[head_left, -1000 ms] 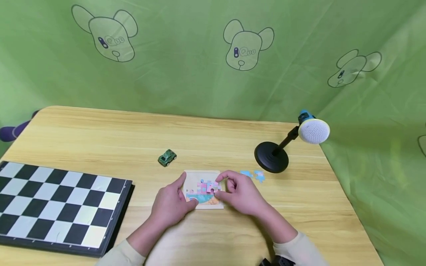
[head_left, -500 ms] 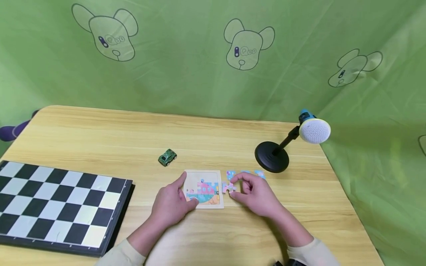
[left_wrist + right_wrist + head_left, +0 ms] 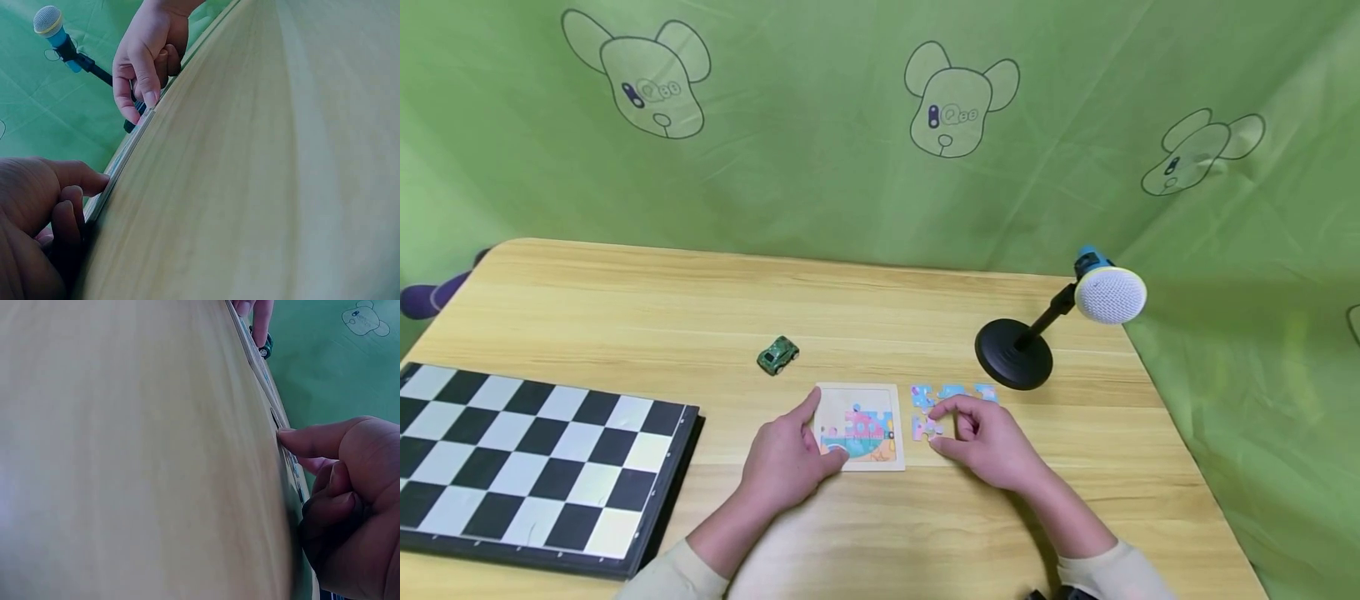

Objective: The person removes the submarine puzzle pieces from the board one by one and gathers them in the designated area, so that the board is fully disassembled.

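My left hand [image 3: 784, 462] grips a small square jigsaw tray [image 3: 868, 395] at its left side, thumb on the front edge and a finger at the far left corner. Joined pink, blue and orange pieces [image 3: 868, 429] fill the lower part of the tray; its upper part is bare. Just right of the tray, my right hand [image 3: 988, 442] pinches a pink puzzle piece [image 3: 922, 428] between thumb and forefinger, low at the tabletop. The right wrist view shows the right thumb [image 3: 300, 439] at the thin edge of the pieces.
Several loose blue puzzle pieces [image 3: 952, 389] lie beyond the right hand. A green toy car [image 3: 777, 356] stands behind the tray. At the back right is a microphone [image 3: 1108, 296] on a round black stand [image 3: 1012, 354]. A chessboard [image 3: 535, 467] covers the front left.
My right hand has moved right, taking the pink puzzle piece from over the tray to the table beside it. The left hand has stayed on the tray.
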### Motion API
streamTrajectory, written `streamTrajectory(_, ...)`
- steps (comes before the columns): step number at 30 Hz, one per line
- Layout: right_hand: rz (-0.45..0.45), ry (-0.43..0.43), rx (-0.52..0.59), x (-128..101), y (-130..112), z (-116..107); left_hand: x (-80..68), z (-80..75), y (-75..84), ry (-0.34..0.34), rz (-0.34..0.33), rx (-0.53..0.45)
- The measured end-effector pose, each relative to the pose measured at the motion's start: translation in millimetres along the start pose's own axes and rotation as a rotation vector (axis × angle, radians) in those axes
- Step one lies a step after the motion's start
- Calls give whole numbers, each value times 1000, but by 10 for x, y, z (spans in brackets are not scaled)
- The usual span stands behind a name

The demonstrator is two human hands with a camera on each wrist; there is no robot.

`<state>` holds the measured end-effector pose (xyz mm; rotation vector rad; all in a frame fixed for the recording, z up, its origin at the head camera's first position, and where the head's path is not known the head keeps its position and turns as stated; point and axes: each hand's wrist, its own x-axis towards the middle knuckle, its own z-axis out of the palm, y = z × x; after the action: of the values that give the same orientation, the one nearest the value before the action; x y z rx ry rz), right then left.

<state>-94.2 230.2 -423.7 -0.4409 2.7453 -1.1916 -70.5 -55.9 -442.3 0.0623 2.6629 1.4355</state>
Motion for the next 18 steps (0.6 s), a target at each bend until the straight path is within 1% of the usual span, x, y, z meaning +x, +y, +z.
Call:
streamTrajectory(7,16,-23,-2,6,-4,-7,-2,2,-9,1,4,-12)
streamTrajectory(11,25,-21,3,7,-9,-13,-2,1,-10,2,3,-16)
streamTrajectory(18,9,-1,69,26,-91,56,-1,-3,-8,-1,3,-14)
